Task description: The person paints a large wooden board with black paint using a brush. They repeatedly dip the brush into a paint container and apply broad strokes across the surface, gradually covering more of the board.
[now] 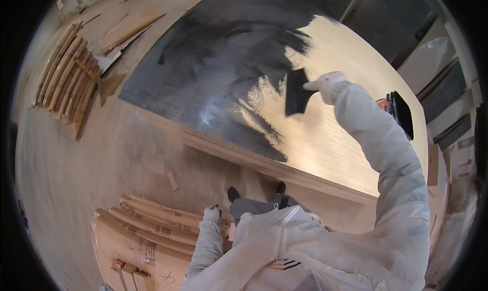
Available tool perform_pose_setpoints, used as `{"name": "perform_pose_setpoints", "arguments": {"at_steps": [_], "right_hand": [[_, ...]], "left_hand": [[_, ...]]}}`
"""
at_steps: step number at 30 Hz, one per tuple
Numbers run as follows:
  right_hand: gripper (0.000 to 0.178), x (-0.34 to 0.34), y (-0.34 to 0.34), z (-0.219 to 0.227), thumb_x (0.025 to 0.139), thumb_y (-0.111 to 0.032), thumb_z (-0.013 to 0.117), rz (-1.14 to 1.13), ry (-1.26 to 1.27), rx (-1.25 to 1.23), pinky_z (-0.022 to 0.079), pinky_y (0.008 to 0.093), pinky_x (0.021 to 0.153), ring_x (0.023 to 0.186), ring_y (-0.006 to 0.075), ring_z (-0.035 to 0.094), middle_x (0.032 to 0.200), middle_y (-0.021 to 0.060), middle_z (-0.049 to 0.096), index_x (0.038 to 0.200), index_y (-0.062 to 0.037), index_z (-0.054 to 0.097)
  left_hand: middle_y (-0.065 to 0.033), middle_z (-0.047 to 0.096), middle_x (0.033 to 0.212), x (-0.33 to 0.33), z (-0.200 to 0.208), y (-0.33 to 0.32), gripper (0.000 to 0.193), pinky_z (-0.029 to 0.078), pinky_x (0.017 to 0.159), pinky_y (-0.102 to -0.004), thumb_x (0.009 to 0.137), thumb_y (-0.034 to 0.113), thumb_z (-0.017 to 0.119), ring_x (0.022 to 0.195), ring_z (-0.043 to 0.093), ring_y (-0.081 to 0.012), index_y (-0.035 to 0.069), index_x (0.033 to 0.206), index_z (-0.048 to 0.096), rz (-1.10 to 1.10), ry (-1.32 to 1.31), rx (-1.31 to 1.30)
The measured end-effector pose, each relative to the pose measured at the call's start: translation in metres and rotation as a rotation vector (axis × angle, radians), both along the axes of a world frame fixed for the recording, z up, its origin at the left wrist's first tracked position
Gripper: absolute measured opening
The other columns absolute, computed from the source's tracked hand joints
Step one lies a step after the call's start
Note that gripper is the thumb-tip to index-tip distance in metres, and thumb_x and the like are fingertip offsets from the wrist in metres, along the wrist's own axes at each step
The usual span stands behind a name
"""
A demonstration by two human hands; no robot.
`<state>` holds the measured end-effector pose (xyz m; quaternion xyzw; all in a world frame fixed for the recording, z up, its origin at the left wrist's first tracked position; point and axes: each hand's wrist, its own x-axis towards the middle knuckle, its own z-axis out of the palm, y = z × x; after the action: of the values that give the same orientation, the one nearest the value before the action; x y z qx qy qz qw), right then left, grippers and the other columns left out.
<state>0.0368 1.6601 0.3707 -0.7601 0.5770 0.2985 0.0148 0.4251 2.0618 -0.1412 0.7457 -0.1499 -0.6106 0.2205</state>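
The right hand [328, 85] is closed on the narrow end of a broad black brush [296, 95], whose flat head lies at 9 o'clock from the fingers, its long edge running roughly from 12 to 6 o'clock. The brush is over the board [325, 151], at the border between its pale bare part and the black paint [213, 72], which spreads from 8 to 11 o'clock. The left hand [212, 213] is well apart at 7 o'clock from the brush, near the cardboard boxes [147, 227], too small to tell how far open or whether it holds anything
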Motion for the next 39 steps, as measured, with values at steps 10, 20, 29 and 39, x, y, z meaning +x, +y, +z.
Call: {"name": "perform_pose_setpoints", "arguments": {"at_steps": [10,20,29,39], "right_hand": [[0.065,-0.262,0.139,0.151,0.086,0.005,0.056,-0.333,-0.505,-0.699,0.051,0.0384,0.112,0.129,0.0344,0.067,0.136,0.0143,0.073,0.148,-0.0142,0.065],[0.050,-0.434,0.227,0.116,0.096,-0.002,0.056,-0.521,-0.097,-0.702,0.052,0.0438,0.111,0.128,0.0335,0.067,0.133,0.0125,0.072,0.140,-0.0215,0.070],[0.028,-0.470,0.131,0.085,0.083,-0.010,0.074,-0.326,0.126,-0.204,0.064,0.0434,0.087,0.108,0.0312,0.078,0.113,0.0108,0.081,0.109,-0.0136,0.084],[0.029,-0.458,0.060,0.037,0.081,-0.009,0.076,-0.139,0.121,-0.088,0.064,0.0445,0.084,0.106,0.0304,0.079,0.112,0.0094,0.081,0.108,-0.0139,0.085]], "left_hand": [[-0.0129,0.080,0.099,-0.027,0.000,0.006,0.031,0.060,0.066,-0.0331,0.105,0.015,0.061,0.077,0.074,-0.0197,0.003,0.130,0.074,-0.657,-0.263,-0.265],[-0.0058,0.076,0.099,-0.352,0.363,-0.120,0.040,0.055,0.080,-0.0263,0.108,0.017,0.061,0.086,0.066,-0.0101,0.002,0.144,0.066,-0.857,0.252,-0.708],[-0.0243,0.052,0.156,-0.586,0.431,-0.209,0.084,0.057,0.102,-0.0438,0.104,0.041,0.070,0.139,0.057,-0.0362,-0.004,0.165,0.034,-0.440,0.510,-0.713],[-0.0148,0.056,0.149,-0.652,0.419,-0.287,0.081,0.051,0.100,-0.0528,0.099,0.055,0.074,0.136,0.053,-0.0304,0.003,0.153,0.047,-0.402,0.549,-0.597]]}}
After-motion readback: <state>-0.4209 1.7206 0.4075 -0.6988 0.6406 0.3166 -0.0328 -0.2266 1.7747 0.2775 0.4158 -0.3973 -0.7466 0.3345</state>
